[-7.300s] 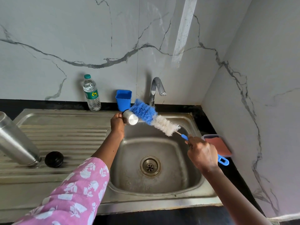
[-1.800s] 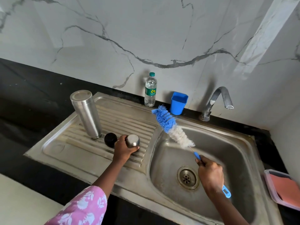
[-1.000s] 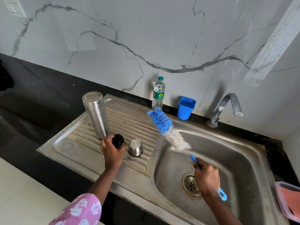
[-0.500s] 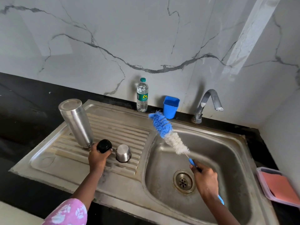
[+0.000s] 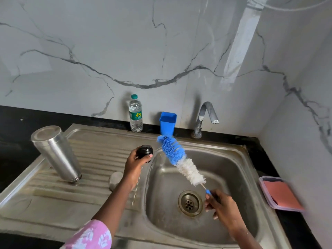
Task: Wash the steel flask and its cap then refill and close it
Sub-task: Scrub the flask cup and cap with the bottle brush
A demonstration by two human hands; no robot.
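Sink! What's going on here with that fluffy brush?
A person is washing flask parts at the sink. The left hand holds the black cap near the basin edge, and the right hand holds the bottle brush by its handle, bristles not touching the cap. The steel flask stands mouth-down on the drainboard, a steel cup beside it.

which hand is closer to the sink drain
Right. The right hand is just beside the drain, gripping the brush; the left hand holds the black cap farther up-left.
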